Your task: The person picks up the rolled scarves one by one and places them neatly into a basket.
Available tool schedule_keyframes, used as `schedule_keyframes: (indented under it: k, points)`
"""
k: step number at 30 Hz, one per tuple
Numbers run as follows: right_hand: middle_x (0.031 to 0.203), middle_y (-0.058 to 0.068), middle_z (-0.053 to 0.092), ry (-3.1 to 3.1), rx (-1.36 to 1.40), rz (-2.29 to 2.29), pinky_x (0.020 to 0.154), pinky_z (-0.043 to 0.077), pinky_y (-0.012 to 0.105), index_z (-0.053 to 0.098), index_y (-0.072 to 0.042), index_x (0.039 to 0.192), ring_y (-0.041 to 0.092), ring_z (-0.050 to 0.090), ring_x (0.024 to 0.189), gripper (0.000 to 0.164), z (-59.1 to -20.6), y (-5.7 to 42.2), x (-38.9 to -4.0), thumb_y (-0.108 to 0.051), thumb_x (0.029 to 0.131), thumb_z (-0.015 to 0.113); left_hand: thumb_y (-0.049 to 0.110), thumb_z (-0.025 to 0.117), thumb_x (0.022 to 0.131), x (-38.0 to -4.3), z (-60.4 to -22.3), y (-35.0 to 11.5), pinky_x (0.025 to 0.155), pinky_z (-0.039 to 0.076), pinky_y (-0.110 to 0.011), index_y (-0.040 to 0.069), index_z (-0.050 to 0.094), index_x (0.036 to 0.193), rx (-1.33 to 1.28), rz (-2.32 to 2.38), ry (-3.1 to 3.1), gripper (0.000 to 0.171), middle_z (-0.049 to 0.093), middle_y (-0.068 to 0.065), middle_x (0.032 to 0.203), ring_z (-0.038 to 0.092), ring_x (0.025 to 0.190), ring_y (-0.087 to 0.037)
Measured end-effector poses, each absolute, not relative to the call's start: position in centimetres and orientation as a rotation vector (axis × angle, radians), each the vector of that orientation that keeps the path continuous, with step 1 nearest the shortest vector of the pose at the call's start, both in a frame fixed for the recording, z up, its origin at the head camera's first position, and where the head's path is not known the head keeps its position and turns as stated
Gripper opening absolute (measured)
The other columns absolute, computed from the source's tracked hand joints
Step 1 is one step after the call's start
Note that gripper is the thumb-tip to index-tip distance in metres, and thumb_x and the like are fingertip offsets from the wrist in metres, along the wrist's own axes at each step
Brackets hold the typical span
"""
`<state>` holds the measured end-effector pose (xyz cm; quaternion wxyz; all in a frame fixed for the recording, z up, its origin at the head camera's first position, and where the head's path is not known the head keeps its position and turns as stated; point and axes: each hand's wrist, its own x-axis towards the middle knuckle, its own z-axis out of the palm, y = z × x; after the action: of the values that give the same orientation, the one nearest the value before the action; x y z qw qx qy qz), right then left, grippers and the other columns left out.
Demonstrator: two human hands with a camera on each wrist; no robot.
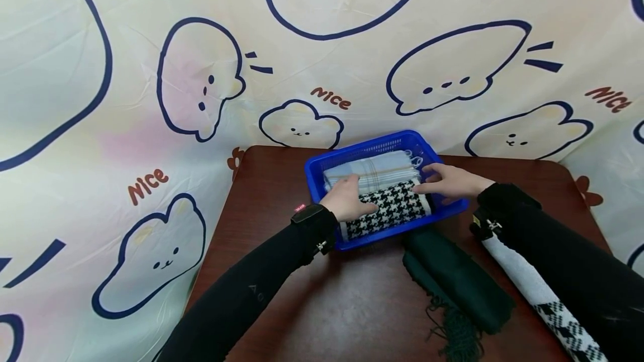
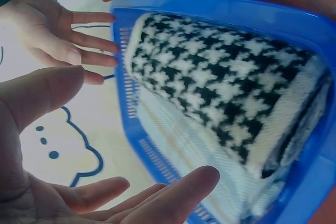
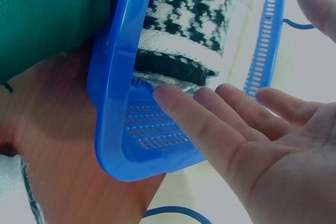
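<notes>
A blue plastic basket stands at the back of the brown table, slightly turned. Inside it lie a folded black-and-white houndstooth scarf at the near side and a folded pale blue scarf with thin stripes behind. My left hand hovers over the basket's left part, fingers spread, nothing in its grasp. At the basket's right end is my right hand, fingers extended close to the scarves' ends. In the right wrist view the houndstooth scarf leaves a bare perforated corner of basket beside it.
A rolled dark green scarf with fringe lies in front of the basket. Right of it, partly under my right arm, is a white-and-black patterned scarf. A cartoon-printed cloth hangs behind the brown table.
</notes>
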<state>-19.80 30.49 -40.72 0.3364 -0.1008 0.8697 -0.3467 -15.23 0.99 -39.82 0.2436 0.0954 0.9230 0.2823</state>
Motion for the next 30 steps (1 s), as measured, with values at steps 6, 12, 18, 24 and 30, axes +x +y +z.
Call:
schedule_keyframes:
  k: [6,12,18,24,30]
  points:
    - [0.162,0.043,0.03,2.3,-0.27,-0.89,0.101,0.058,0.057,0.016,0.011,0.164,0.057,0.048,0.14,0.092,-40.0,30.9,-19.2,-0.045,0.109,0.063,0.048,0.072,0.102,-15.0,-38.6,1.3,0.122,0.041,-0.046,0.012,0.023,0.171,0.29,0.779,2.505,0.091,0.034,-0.015,0.172,0.035,0.158,-0.03]
    - [0.159,0.043,0.035,2.315,-0.287,-0.894,0.101,0.058,0.058,0.018,0.011,0.164,0.058,0.049,0.14,0.087,-39.2,31.5,-18.4,-0.043,0.11,0.061,0.047,0.073,0.102,-14.6,-37.8,1.6,0.121,0.043,-0.047,0.012,0.025,0.17,0.319,0.792,2.506,0.09,0.035,-0.016,0.171,0.036,0.157,-0.031]
    - [0.16,0.042,0.034,2.313,-0.301,-0.954,0.1,0.059,0.057,0.017,0.008,0.166,0.058,0.05,0.139,0.087,-38.8,32.1,-17.4,-0.042,0.11,0.061,0.048,0.073,0.102,-14.0,-37.2,2.1,0.12,0.044,-0.046,0.014,0.024,0.171,0.339,0.811,2.508,0.091,0.035,-0.016,0.171,0.037,0.157,-0.03]
    - [0.16,0.04,0.037,2.354,-0.29,-0.984,0.1,0.059,0.057,0.02,0.007,0.165,0.056,0.052,0.138,0.084,-38.6,32.7,-16.1,-0.041,0.11,0.061,0.047,0.073,0.102,-13.3,-37.1,2.9,0.121,0.042,-0.045,0.015,0.025,0.171,0.385,0.837,2.512,0.09,0.032,-0.015,0.173,0.035,0.158,-0.03]
    - [0.156,0.039,0.043,2.417,-0.299,-1.009,0.101,0.058,0.057,0.024,0.007,0.164,0.055,0.053,0.137,0.078,-38.7,33.5,-14.8,-0.038,0.111,0.06,0.044,0.073,0.102,-12.6,-37.2,3.5,0.121,0.043,-0.044,0.015,0.027,0.171,0.42,0.873,2.514,0.088,0.032,-0.015,0.172,0.038,0.156,-0.029]
